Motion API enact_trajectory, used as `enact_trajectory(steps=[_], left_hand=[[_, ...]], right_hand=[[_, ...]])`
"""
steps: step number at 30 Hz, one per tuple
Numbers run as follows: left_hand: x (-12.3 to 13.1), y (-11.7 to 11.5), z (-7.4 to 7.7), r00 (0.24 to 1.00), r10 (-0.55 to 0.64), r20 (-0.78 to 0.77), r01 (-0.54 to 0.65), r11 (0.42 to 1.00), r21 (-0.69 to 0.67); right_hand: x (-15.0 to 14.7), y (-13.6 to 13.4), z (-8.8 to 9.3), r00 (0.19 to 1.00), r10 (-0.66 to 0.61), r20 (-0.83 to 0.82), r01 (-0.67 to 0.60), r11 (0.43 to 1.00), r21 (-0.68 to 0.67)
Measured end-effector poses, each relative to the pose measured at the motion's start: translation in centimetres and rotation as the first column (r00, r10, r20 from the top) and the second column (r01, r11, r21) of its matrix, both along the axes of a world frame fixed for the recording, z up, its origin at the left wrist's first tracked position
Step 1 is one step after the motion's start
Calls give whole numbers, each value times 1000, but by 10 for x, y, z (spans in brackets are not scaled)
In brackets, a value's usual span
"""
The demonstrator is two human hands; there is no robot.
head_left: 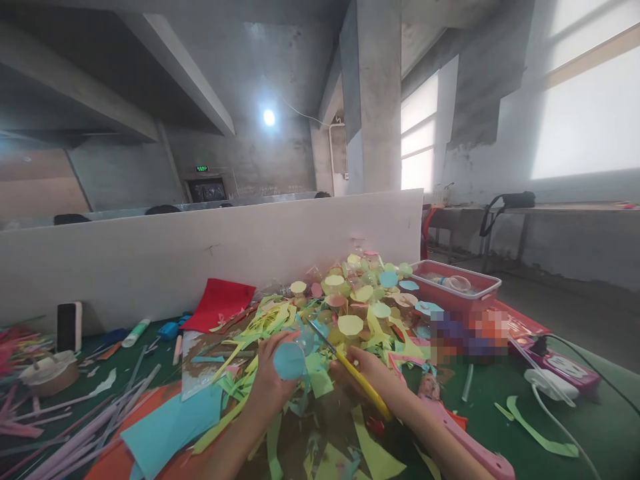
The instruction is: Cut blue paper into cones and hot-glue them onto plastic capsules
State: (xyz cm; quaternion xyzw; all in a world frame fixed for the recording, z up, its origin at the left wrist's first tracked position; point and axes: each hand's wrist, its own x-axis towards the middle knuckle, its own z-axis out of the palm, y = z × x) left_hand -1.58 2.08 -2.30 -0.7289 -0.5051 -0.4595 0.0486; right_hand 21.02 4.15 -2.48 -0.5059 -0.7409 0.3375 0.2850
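Note:
My left hand [267,377] is closed around a clear plastic cup-like piece. A round blue paper disc [289,361] covers its near end. My right hand [373,373] grips a yellow utility knife [363,385], whose slim metal blade points up and left, close to the cup piece. Yellow-green paper scraps [320,375] lie between and below my hands. Beyond them rises a heap of similar clear pieces topped with paper discs [351,325] in yellow, blue and pink.
Blue paper sheets [173,427] lie at front left, near pale strips [85,443]. A red sheet [220,303] and a phone [69,327] are farther back. A pink bin [460,297] and pink-handled tool [465,433] are at right. A white partition [210,267] stands behind.

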Motion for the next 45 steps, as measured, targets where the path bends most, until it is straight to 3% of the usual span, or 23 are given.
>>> enact_trajectory(steps=[3, 7, 16, 30, 34, 45], left_hand=[[-1, 2, -2, 1000, 3, 20, -3, 1000, 12], [-2, 1, -2, 997, -35, 66, 36, 999, -16], [0, -1, 1, 994, -76, 77, 77, 997, -4], [-1, -1, 0, 985, -93, 143, 96, 995, -10], [-2, -1, -2, 981, -93, 168, 100, 994, -33], [2, -2, -1, 971, -71, 229, 89, 994, -69]], right_hand=[[3, -1, 0, 1000, -17, -17, 18, 999, 39], [8, -1, -5, 987, 129, -92, -125, 991, 40], [8, -4, -3, 978, 207, -33, -208, 978, -4], [6, -5, 2, 989, 143, -27, -145, 987, -67], [4, -2, -2, 994, 107, 11, -107, 994, -24], [3, -4, 1, 989, 147, -18, -147, 989, 8]])
